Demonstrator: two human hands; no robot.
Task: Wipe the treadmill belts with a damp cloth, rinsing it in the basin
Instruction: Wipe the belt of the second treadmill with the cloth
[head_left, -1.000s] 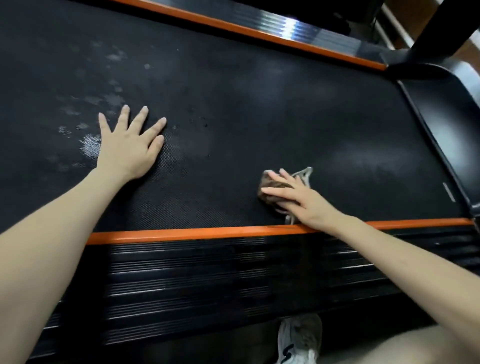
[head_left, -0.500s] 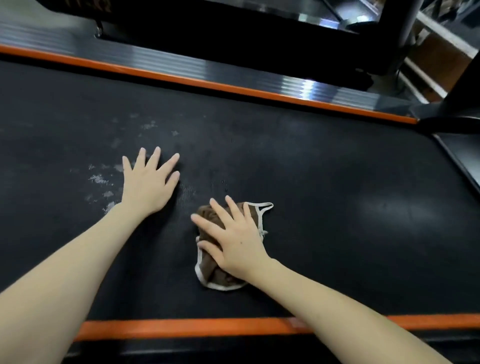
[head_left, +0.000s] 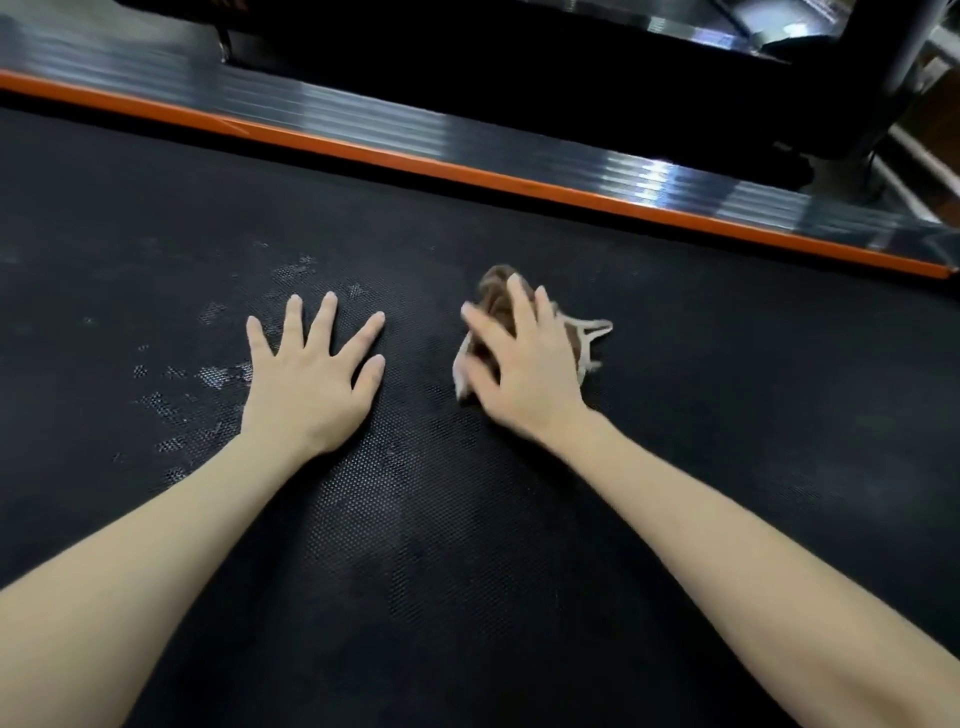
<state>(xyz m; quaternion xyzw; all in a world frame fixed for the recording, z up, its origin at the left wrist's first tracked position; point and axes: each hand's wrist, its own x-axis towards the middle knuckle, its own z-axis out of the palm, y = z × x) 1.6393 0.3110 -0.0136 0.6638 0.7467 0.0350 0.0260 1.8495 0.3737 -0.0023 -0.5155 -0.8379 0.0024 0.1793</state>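
Cloth (head_left: 494, 295) lies bunched under the flat, spread right hand (head_left: 524, 374), just right of the splayed left hand (head_left: 311, 384) pressing the belt (head_left: 727, 389), pale marks (head_left: 213, 376) farther left.

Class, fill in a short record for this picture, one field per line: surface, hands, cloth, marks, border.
Surface: black textured treadmill belt
Left: left hand flat on the belt, fingers spread
Right: right hand pressing down, fingers straight, blurred
Cloth: crumpled brown cloth with white trim, under the right hand
Marks: pale speckled patches beside the left hand
Border: orange strip along the belt's far edge
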